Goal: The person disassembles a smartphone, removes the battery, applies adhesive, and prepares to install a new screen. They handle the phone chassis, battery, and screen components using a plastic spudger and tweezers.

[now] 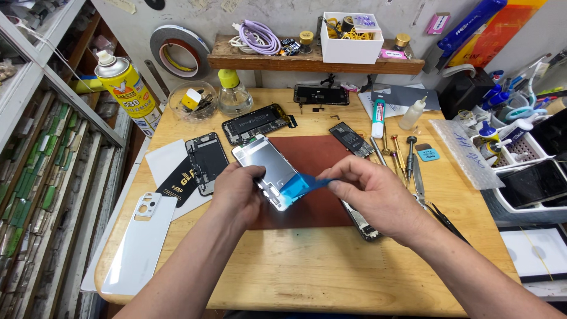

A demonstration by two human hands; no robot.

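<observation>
Right hand [378,195] pinches a blue film [302,185], peeling it from a silvery phone panel [269,171] gripped by the left hand [236,192] above a brown mat [313,156]. The panel's near edge is hidden. Cluttered wooden workbench [307,272].

Repair bench in a cramped workshop corner, evenly lit.

A light wooden table [307,277] with rounded corners stands against a pale, scuffed wall [277,15]. A rough wooden shelf [266,62] is fixed to that wall just above the tabletop's far edge. A dark red mat [319,155] lies at the table's centre. To the left, glass-fronted shelving [41,177] runs along the table's side, its compartments packed with small stock. A roll of tape [177,48] hangs on the wall beside the shelf. Lighting is bright, with soft shadows.
</observation>
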